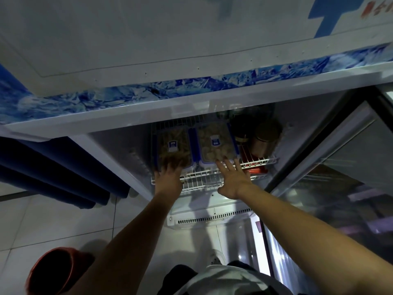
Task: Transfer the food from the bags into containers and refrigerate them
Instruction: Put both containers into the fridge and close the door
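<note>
Both hands were open with straight fingers: the left hand (169,177) pressed the near end of one clear, blue-clipped plastic food container (174,148), the right hand (231,177) touched its twin (215,144). Judging by this, they were being pushed back, side by side, on the white wire fridge shelf (204,179), beside brown jars (266,135).

The small blue-and-white labels (172,146) on the two food containers are too blurred to read. The left hand (169,177) covers the near end of the left container (174,145). Dark jars (264,135) at the back right of the wire shelf (202,177) sit in shadow, their contents unclear. A red item (255,169) under the shelf edge is mostly hidden. Red lettering (377,9) on the fridge top is cut off by the picture's edge.
</note>
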Tool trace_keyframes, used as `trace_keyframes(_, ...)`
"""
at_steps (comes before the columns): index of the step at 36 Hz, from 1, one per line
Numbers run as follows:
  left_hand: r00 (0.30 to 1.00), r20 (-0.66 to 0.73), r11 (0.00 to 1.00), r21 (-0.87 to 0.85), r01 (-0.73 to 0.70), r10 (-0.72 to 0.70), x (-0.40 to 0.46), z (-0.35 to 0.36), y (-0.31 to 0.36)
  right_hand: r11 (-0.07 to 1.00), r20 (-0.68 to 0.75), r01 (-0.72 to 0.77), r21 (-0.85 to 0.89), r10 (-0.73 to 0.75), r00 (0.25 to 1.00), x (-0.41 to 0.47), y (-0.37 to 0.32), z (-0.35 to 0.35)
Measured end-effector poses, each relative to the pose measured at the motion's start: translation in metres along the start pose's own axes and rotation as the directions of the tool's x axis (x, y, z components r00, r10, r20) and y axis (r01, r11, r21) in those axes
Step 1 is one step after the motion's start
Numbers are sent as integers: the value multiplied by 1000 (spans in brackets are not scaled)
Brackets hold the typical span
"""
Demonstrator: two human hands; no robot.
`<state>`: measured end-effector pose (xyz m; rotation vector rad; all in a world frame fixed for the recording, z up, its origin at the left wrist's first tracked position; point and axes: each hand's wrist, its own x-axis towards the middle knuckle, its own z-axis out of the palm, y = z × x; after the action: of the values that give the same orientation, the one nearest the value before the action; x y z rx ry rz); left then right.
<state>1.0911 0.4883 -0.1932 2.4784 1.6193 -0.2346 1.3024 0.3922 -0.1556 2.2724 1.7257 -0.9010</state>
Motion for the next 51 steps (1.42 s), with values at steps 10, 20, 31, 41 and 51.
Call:
trace_keyframes(10,992,122,999,33,-39,34,-10,-7,-4,996,-12,13,-90,-14,1000,-2,3,7)
trace_keyframes(20,984,32,983,-63,-171,173,-39,-26,-14,997,-203,5,75,10,979,-41,-4,18)
trace_keyframes(31,947,-58,908,-271,-321,317,-112,-34,-42,955,-404,1,297,125,906,-148,-37,58)
trace_keyframes(41,846,-59,789,-330,-518,530,-194,-65,-23,921,-639,-90,380,331,694,-340,-78,62)
trace_keyframes(51,568,-161,529,-228,-817,807,-287,-119,122,869,-801,-371,328,463,378,-541,-52,32)
